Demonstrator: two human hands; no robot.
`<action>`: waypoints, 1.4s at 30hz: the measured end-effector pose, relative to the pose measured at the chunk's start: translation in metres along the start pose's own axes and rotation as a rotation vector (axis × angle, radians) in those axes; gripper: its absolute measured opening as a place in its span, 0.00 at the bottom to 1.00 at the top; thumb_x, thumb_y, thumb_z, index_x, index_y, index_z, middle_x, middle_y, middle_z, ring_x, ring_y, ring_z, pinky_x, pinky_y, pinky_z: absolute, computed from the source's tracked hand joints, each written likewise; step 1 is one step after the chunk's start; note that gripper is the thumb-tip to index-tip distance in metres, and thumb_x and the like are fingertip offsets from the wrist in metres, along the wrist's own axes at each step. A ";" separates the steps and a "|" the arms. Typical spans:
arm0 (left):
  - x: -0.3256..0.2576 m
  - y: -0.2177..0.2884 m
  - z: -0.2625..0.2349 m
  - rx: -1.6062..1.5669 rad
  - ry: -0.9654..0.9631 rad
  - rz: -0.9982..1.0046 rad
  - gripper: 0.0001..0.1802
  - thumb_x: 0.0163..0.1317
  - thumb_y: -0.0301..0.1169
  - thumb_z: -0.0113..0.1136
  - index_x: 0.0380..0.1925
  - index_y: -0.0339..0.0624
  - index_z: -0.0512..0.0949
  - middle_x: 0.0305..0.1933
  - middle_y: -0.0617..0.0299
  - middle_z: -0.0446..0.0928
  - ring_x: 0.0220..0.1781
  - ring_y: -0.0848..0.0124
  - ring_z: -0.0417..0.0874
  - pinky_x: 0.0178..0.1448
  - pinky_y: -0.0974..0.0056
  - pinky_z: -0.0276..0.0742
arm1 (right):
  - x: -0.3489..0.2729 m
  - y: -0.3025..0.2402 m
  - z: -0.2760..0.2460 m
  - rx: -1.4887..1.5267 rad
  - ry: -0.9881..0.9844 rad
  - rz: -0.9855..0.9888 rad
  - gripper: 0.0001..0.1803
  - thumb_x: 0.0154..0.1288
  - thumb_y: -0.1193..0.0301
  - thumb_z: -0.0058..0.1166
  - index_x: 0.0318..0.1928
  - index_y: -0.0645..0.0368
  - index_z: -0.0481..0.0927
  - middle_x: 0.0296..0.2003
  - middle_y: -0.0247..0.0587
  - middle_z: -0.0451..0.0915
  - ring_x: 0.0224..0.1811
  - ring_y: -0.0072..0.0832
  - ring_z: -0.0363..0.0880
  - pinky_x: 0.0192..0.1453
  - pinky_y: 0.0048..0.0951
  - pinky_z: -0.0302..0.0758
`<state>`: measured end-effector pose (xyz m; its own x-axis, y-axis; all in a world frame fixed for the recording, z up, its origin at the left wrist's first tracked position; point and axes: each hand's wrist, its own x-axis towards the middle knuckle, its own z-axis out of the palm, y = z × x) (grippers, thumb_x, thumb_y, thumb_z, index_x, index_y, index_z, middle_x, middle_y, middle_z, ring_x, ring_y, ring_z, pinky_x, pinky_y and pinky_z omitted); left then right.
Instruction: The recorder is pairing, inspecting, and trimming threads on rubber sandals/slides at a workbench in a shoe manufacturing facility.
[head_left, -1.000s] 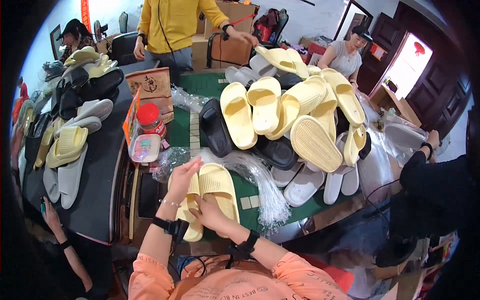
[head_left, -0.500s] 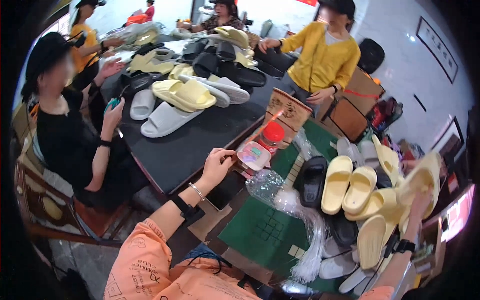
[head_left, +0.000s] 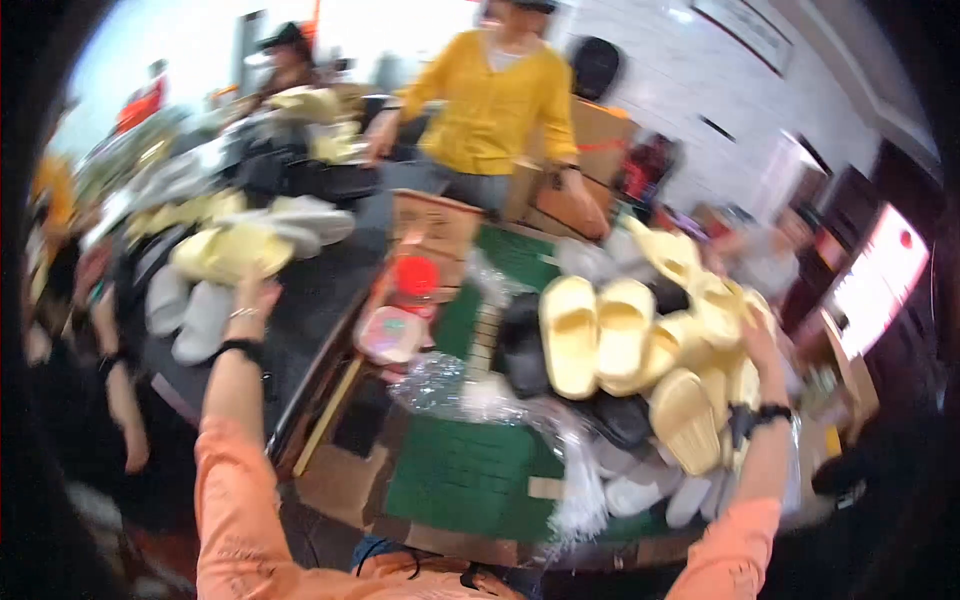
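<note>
My left hand (head_left: 258, 297) reaches over the dark table, its fingers at the near edge of a pale yellow slipper (head_left: 220, 252). Motion smears those fingers, so their grip is unclear. Just below lie two light grey slippers (head_left: 203, 322). On the right, my right hand (head_left: 762, 345) is at the edge of a heap of slippers, closed on a yellow slipper (head_left: 752, 308) whose far part is hidden among others. Beside it in the heap are more yellow slippers (head_left: 570, 335), a black slipper (head_left: 520, 345) and several pale grey ones (head_left: 640, 490).
Between my arms, a green board (head_left: 460, 475) carries clear plastic wrapping (head_left: 435, 385) and white strands (head_left: 580, 490). A red-lidded jar (head_left: 415, 277), a small tub (head_left: 390, 335) and a cardboard box (head_left: 435, 235) stand at the table edge. A person in yellow (head_left: 495, 110) stands opposite; others are at left.
The view has swung right. My left hand has moved from beside the tub to the yellow slipper on the dark table. My right hand has drawn its slipper in toward the heap.
</note>
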<state>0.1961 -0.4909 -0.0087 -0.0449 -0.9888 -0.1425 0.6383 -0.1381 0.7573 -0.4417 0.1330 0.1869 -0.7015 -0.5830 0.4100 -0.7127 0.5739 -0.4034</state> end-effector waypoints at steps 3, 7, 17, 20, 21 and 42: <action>0.051 -0.016 0.007 -0.187 -0.081 -0.050 0.17 0.57 0.34 0.54 0.45 0.40 0.69 0.43 0.57 0.75 0.42 0.63 0.75 0.40 0.59 0.73 | -0.031 0.006 -0.032 0.173 0.070 0.038 0.26 0.63 0.61 0.44 0.59 0.55 0.60 0.41 0.47 0.77 0.44 0.29 0.74 0.47 0.25 0.68; 0.089 0.006 -0.029 0.088 -0.031 0.079 0.16 0.60 0.31 0.49 0.47 0.35 0.67 0.45 0.55 0.73 0.46 0.62 0.75 0.49 0.58 0.75 | -0.067 -0.032 -0.036 0.202 0.154 0.159 0.25 0.63 0.63 0.45 0.58 0.56 0.60 0.42 0.47 0.77 0.43 0.30 0.75 0.49 0.27 0.68; -0.146 0.007 0.050 0.093 -0.135 0.459 0.20 0.57 0.22 0.50 0.50 0.39 0.60 0.49 0.57 0.67 0.49 0.66 0.72 0.52 0.62 0.73 | -0.174 -0.194 0.047 0.290 0.380 -0.280 0.19 0.57 0.77 0.49 0.50 0.64 0.64 0.35 0.42 0.73 0.37 0.29 0.72 0.45 0.28 0.69; -0.266 -0.002 0.103 0.106 -0.391 0.306 0.22 0.54 0.20 0.46 0.51 0.38 0.60 0.51 0.57 0.66 0.52 0.66 0.71 0.54 0.62 0.71 | -0.205 -0.227 0.102 0.581 0.233 -0.312 0.30 0.54 0.74 0.55 0.56 0.62 0.58 0.42 0.43 0.70 0.42 0.30 0.70 0.50 0.30 0.67; -0.294 -0.009 0.119 0.101 -0.502 0.232 0.24 0.51 0.19 0.45 0.51 0.37 0.60 0.52 0.57 0.66 0.53 0.66 0.71 0.54 0.62 0.71 | -0.210 -0.232 0.114 0.660 0.199 -0.307 0.34 0.53 0.73 0.57 0.59 0.62 0.55 0.45 0.43 0.69 0.44 0.31 0.70 0.52 0.31 0.66; -0.412 -0.089 0.116 0.298 -0.943 -0.781 0.15 0.61 0.26 0.49 0.48 0.38 0.68 0.45 0.61 0.75 0.45 0.71 0.77 0.48 0.66 0.76 | -0.266 -0.236 0.132 1.709 -0.119 0.010 0.49 0.45 0.60 0.65 0.62 0.62 0.50 0.56 0.39 0.62 0.58 0.28 0.60 0.60 0.29 0.60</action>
<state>0.0686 -0.0781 0.0572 -0.9399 -0.2766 -0.2000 0.0014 -0.5891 0.8081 -0.0865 0.0767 0.0653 -0.6451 -0.6652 0.3759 0.1568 -0.5967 -0.7870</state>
